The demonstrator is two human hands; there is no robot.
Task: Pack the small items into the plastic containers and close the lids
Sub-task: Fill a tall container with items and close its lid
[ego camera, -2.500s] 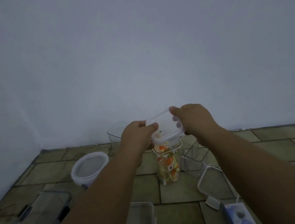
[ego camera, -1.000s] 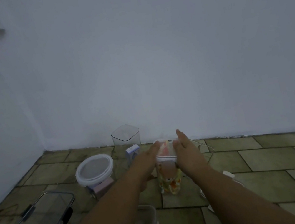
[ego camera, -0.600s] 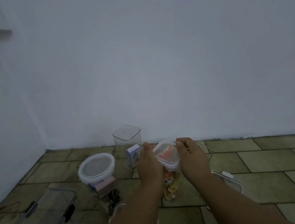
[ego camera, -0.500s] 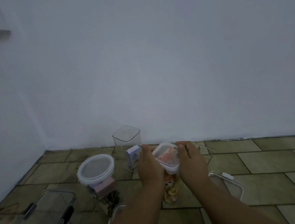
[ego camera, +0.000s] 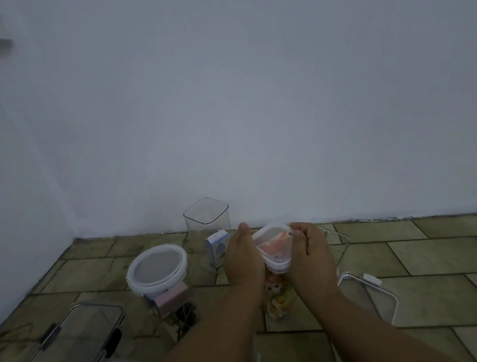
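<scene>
A tall clear container [ego camera: 277, 299] filled with orange and yellow small items stands on the tiled floor at centre. Its white-rimmed clear lid [ego camera: 274, 246] sits on top, slightly tilted. My left hand [ego camera: 241, 259] presses against the lid's left side and my right hand [ego camera: 309, 251] against its right side, so both hands clasp the lidded top. My hands hide the upper part of the container.
A round white-lidded tub [ego camera: 158, 268] stands left, over a pink box [ego camera: 171, 298]. An empty square container [ego camera: 207, 217] is by the wall, a small blue-white box [ego camera: 218, 247] before it. Flat lids [ego camera: 71, 341] lie left, another [ego camera: 373, 294] right.
The lid came down from above the container onto its top, and both hands followed it and now press its sides. In the last half second the hands have hardly moved.
</scene>
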